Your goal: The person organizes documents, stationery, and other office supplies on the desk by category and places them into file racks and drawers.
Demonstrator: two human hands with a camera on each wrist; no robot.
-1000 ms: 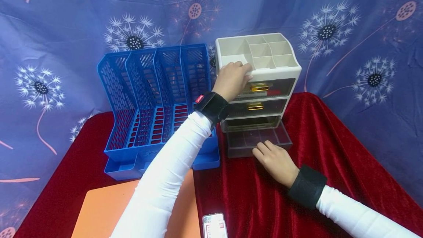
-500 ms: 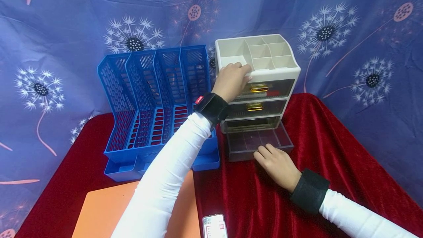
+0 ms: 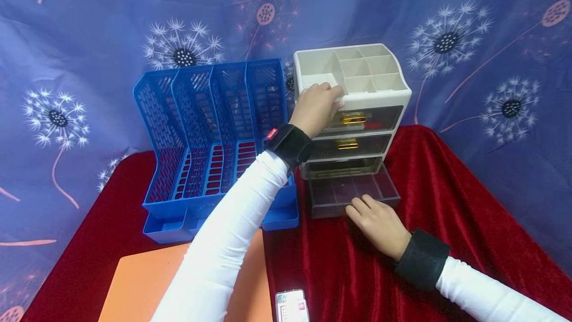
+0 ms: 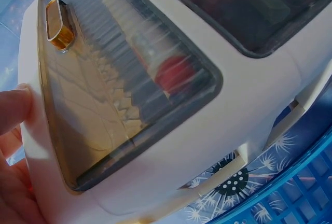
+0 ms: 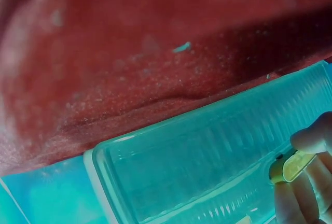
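A cream desktop drawer organizer point(image 3: 373, 97) stands at the back right, with divided compartments on top and smoky see-through drawers below. My left hand point(image 3: 316, 109) grips its top front edge, fingers over the rim and thumb on the front in the left wrist view. The bottom drawer point(image 3: 339, 190) is pulled out, its inside split by low dividers. My right hand point(image 3: 377, 225) pinches the drawer's gold handle point(image 5: 296, 166) between thumb and fingers, as the right wrist view shows. Behind the top drawer's front point(image 4: 122, 79) lie pens or markers, one with a red end.
A blue file rack point(image 3: 214, 128) with tall slots stands left of the organizer. An orange board point(image 3: 143, 282) lies in front of it, partly under my left sleeve. A small clear box point(image 3: 291, 307) sits at the near edge, on the red velvet cloth point(image 3: 330, 267).
The bottom drawer has come slightly further out toward me, with my right hand moving along on its handle. My left hand keeps its grip on the organizer's top edge.
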